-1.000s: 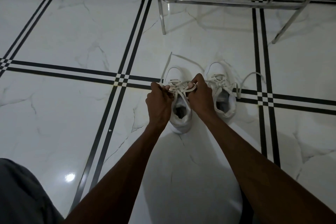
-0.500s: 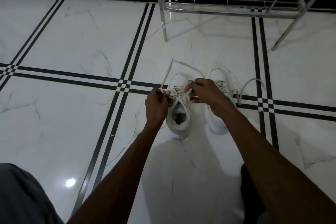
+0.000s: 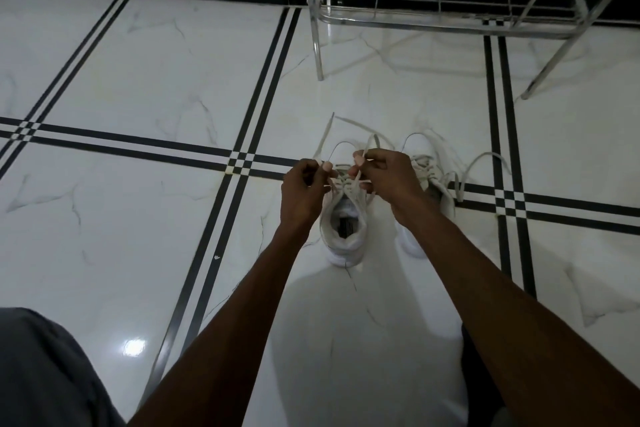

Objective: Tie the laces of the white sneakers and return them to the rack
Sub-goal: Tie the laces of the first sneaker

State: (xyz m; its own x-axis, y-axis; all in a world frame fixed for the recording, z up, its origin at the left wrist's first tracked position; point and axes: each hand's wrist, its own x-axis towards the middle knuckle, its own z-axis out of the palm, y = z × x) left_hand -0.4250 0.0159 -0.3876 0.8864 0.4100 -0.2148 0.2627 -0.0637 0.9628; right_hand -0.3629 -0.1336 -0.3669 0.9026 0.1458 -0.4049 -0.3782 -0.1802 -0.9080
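Both hands, left hand point(image 3: 300, 191) and right hand point(image 3: 389, 176), pinch the laces point(image 3: 353, 184) of the left sneaker point(image 3: 343, 218) on the floor point(image 3: 138, 80), fingers clenched on them.

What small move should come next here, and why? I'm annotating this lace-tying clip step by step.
Probably draw the two lace strands apart to snug the knot. The left hand and right hand each pinch a strand above the left sneaker, whose laces cross loosely over the tongue with no finished bow. The right sneaker has loose laces too, and the rack holds no shoes.
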